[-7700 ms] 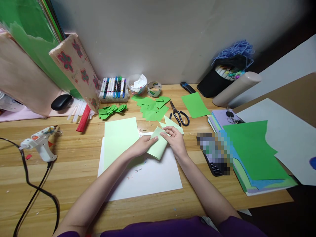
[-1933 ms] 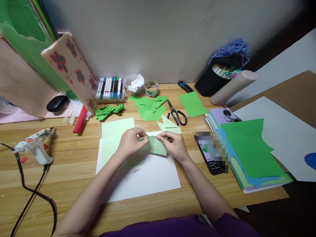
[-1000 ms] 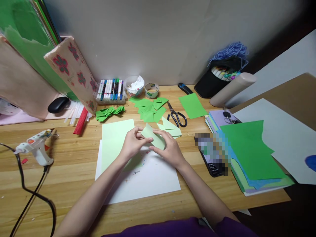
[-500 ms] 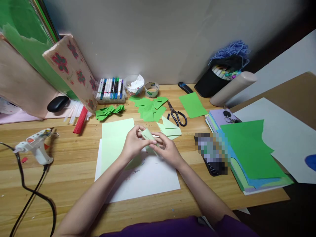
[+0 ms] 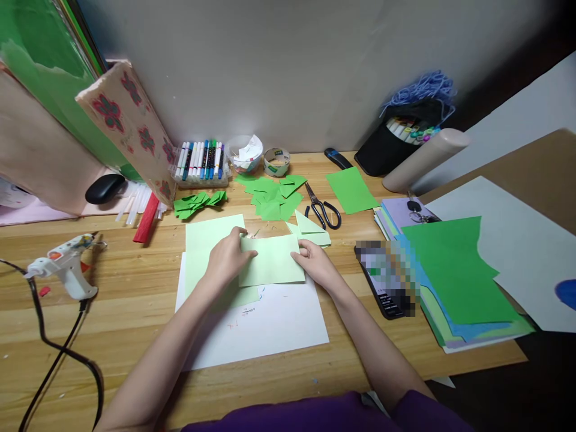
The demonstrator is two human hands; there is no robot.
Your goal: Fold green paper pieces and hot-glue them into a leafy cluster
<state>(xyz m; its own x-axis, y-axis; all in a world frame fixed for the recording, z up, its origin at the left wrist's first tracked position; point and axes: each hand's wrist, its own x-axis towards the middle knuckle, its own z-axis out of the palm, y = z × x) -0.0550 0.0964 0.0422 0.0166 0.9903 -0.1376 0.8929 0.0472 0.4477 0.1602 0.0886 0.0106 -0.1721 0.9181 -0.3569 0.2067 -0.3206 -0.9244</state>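
Between my two hands is a pale green rectangle of paper, held up flat by its short sides. My left hand pinches its left edge, thumb on the front face. At the right edge, my right hand grips it between thumb and fingers. Below it lie a larger pale green sheet and a white sheet with small faint marks. Just beyond my right hand rest folded pale green pieces. Black-handled scissors lie behind those.
Bright green paper pieces lie at the back, beside folded green strips. A glue gun with its cable is at left. A phone and a stack of coloured papers are at right. Markers stand by the wall.
The pale green paper, seen edge-on and narrow before, now shows as a flat, wide rectangle. My hands have moved apart to its two ends.
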